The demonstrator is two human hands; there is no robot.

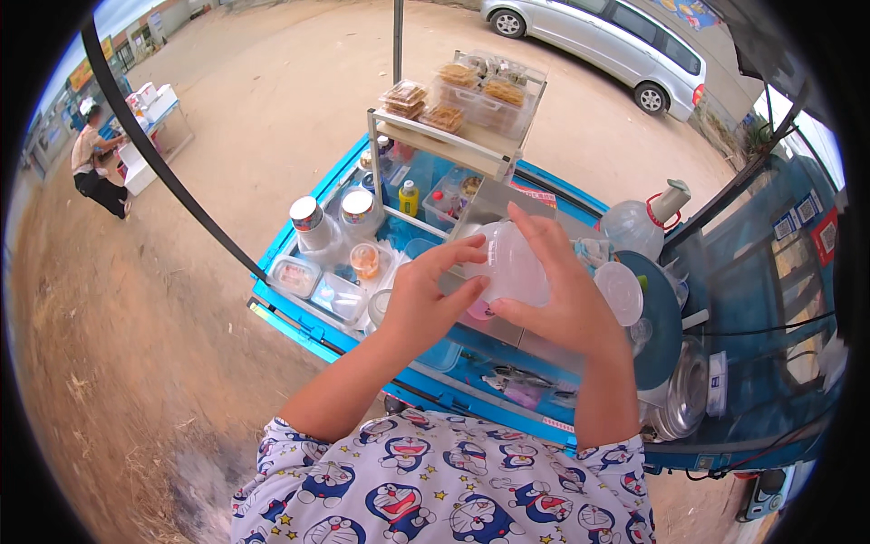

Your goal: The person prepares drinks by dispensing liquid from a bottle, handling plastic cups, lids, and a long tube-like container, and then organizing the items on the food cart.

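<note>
Above the blue cart, a translucent round plastic bowl (511, 268) is between my two hands. My right hand (567, 292) spans its right side, index finger at the far edge and thumb at the near edge. The fingertips and thumb of my left hand (425, 289) pinch its left edge. Under the bowl lies a stainless steel surface (544, 347), with part of a pink object (480, 310) showing. To the right of my right hand, a white plastic lid or bowl (618, 294) sits by a dark round board (656, 326).
A metal-framed shelf (442, 132) holds clear boxes of food. Wrapped cup stacks (316, 224), lidded tubs (340, 297) and a yellow bottle (408, 198) stand on the left. A large clear jug (632, 228) stands right. Beyond are a silver van (598, 41) and a person (92, 153) at another stall.
</note>
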